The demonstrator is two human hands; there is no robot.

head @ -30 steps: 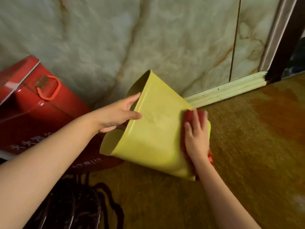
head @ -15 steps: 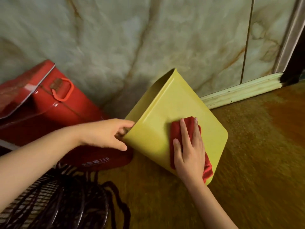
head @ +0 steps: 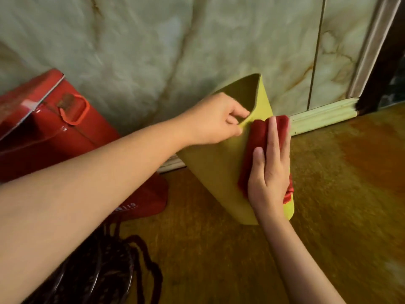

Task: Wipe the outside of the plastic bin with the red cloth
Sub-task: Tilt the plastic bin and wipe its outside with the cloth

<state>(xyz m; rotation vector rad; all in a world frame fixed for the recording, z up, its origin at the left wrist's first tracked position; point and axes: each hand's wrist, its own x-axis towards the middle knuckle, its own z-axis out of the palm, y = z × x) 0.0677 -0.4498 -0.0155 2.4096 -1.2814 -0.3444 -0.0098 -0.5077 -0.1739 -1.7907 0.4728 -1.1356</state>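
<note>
My left hand (head: pixel 215 119) now pinches the yellow-green plastic bin (head: pixel 215 172) rim, tipping it upright; right hand (head: pixel 268 172), flat, has slid the folded red cloth (head: pixel 255 137) rimward

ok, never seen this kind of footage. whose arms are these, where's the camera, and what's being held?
There is no robot here: the arms belong to a person, and the one camera sits on their head, looking forward and down, so you see roughly what they see. The wide lens bends the edges.

The left hand grips the rim of a yellow-green plastic bin, thumb outside and fingers curled into the opening, holding it tilted. The right hand lies flat on a red cloth, pressing it against the bin's outer side near the rim. That is the wiping job.

Around them: a brownish floor, a marbled wall with a pale skirting board, a red case with a handle on the left, and dark cords at bottom left, too blurred to identify.
</note>
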